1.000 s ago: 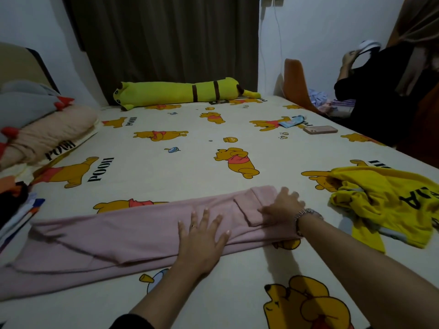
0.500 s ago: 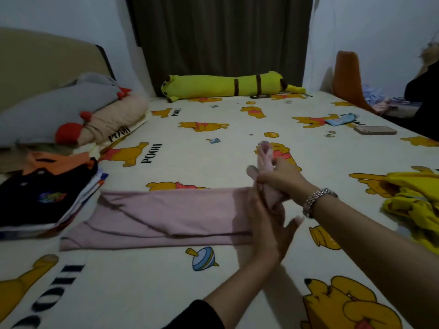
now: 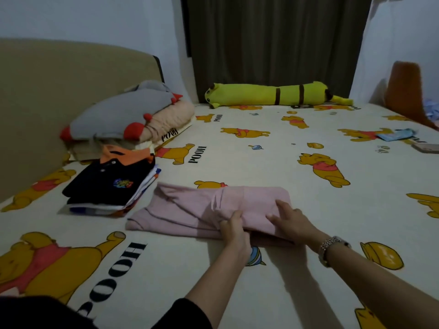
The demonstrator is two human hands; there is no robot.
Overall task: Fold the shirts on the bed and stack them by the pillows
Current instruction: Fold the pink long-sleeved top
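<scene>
Centre frame: my left hand point(image 3: 234, 230) pinches the pink shirt point(image 3: 213, 210) fold, right hand point(image 3: 293, 223) fingers flat on it (stack point(image 3: 109, 186) at left).

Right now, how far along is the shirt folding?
Done: a stack of folded shirts sits by the pillows. In hand: the pink shirt, partly folded, left hand gripping its near edge, right hand resting on the fold. Left: finish folding it and add it to the stack.

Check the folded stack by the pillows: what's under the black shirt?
Under the black shirt, only edges of folded clothes show: white, blue and orange layers. An orange collar shows behind it. How many garments lie beneath is hidden.
</scene>
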